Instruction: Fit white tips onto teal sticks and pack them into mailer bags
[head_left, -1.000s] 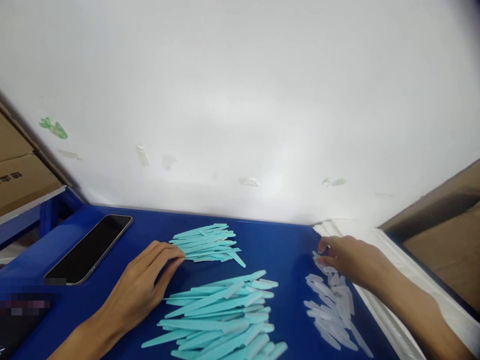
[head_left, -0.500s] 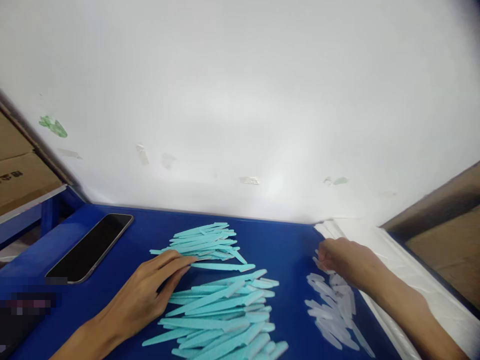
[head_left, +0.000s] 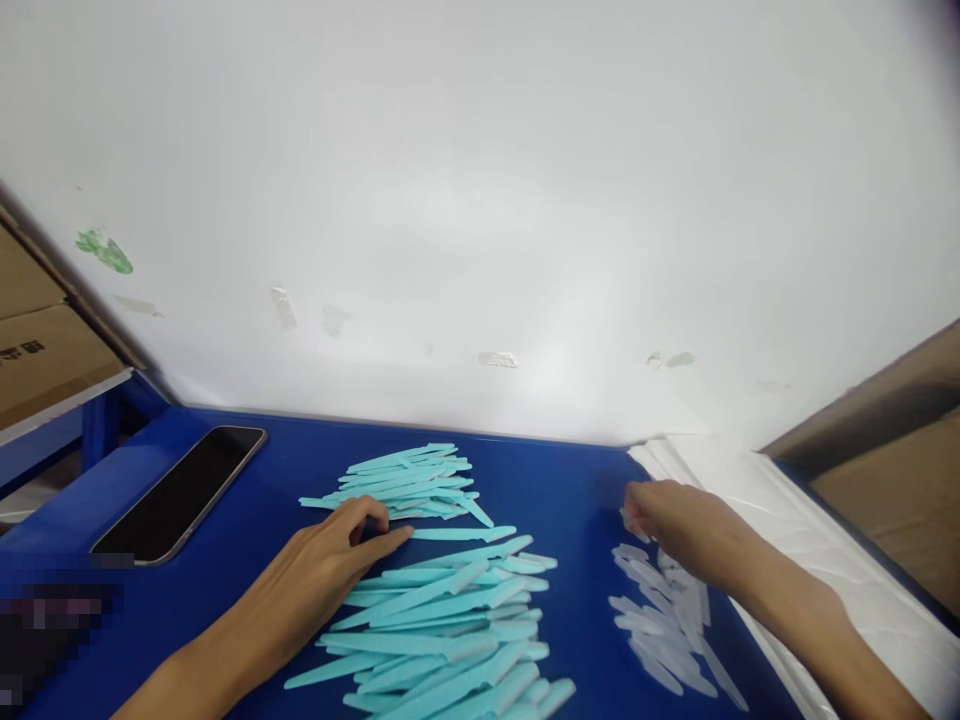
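Slim turquoise eyebrow razors lie in two piles on the blue table, a far pile (head_left: 412, 480) and a larger near pile (head_left: 442, 630). Between them rests a single razor (head_left: 469, 535), its narrow left end under the thumb tip of my left hand (head_left: 330, 550). That hand's index finger is bent and stands apart from the thumb. At the right, my right hand (head_left: 667, 515) is closed, with its fingertips pinched on a small clear plastic cap (head_left: 624, 517), partly hidden. Just below it lies a heap of similar translucent caps (head_left: 660, 625).
A black-screened phone (head_left: 180, 495) lies at the left. White padded wrapping (head_left: 720, 465) runs along the right edge, partly beneath my right forearm. A white panel (head_left: 480, 200) stands behind the table. Cardboard boxes (head_left: 60, 350) flank it.
My left thumb has slid right along the single razor, its index finger curling away; the razor has shifted slightly right. My right hand has moved a little left with the clear cap.
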